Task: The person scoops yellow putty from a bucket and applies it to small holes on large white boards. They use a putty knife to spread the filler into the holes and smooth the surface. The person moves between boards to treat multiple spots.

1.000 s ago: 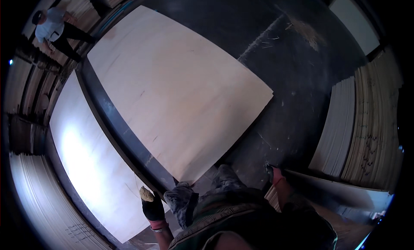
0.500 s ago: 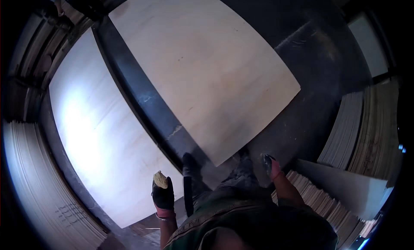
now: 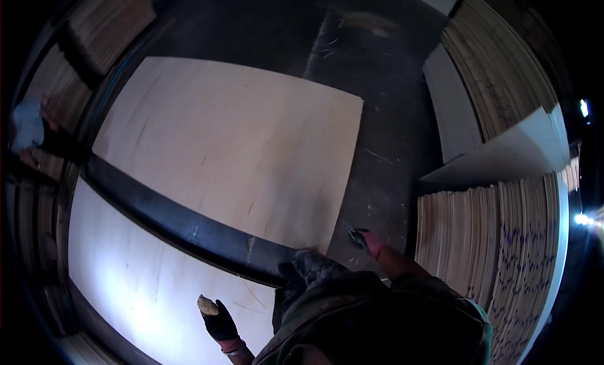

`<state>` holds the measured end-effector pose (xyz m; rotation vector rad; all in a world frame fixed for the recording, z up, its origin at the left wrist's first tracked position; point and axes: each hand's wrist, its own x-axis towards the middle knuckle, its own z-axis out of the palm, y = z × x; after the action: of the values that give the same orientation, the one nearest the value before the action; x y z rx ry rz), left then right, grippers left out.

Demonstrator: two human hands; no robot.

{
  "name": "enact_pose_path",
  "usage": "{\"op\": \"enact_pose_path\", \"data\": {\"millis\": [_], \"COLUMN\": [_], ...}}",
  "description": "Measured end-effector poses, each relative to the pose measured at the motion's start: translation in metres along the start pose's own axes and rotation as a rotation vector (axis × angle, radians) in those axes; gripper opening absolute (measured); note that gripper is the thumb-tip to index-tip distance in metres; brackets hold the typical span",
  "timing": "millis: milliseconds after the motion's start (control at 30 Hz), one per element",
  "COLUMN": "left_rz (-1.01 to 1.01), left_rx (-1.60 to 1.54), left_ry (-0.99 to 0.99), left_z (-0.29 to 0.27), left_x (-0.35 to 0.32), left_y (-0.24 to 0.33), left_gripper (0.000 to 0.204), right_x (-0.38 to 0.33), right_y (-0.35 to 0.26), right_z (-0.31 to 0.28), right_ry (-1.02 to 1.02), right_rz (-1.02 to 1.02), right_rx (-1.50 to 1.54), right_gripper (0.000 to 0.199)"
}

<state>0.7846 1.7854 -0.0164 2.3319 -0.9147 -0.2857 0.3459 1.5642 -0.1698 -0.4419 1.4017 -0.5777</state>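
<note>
My left hand point(image 3: 219, 320) wears a dark glove with a reddish cuff. It is raised over the lower plywood sheet point(image 3: 135, 283), with a pale yellowish lump point(image 3: 206, 304) at its fingertips. My right hand point(image 3: 363, 240), in a grey glove with a pink cuff, hangs over the dark floor by the near right corner of the upper plywood sheet point(image 3: 233, 148). It is too small in the head view to tell whether it holds anything. My dark shoe point(image 3: 309, 267) stands between the two sheets.
A dark floor strip point(image 3: 182, 223) separates the two flat sheets. Tall stacks of plywood point(image 3: 497, 239) stand at the right, with one loose sheet point(image 3: 503, 154) lying on top. More stacks point(image 3: 107, 16) line the far left. Another person point(image 3: 28, 129) stands at the left edge.
The view has swung round, so both sheets sit more to the left and the right-hand stacks look closer. My left hand stays low with the pale lump. My right hand has shifted slightly outward.
</note>
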Motion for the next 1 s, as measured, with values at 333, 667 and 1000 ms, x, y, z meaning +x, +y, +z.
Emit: {"op": "enact_pose_path", "data": {"millis": [333, 667, 1000], "left_rz": [0.103, 0.358, 0.006], "left_rx": [-0.908, -0.291, -0.469], "left_ry": [-0.064, 0.053, 0.140], "left_z": [0.031, 0.034, -0.024], "left_x": [0.033, 0.032, -0.025], "left_y": [0.004, 0.031, -0.008], "left_gripper": [0.043, 0.040, 0.040], "right_x": [-0.020, -0.033, -0.038], "right_y": [-0.010, 0.018, 0.025], "right_z": [-0.050, -0.049, -0.005], "right_ry": [0.130, 0.039, -0.168], "right_rz": [-0.074, -0.094, 0.075], "right_rx": [0.018, 0.059, -0.028], "right_gripper": [0.020, 0.020, 0.018]}}
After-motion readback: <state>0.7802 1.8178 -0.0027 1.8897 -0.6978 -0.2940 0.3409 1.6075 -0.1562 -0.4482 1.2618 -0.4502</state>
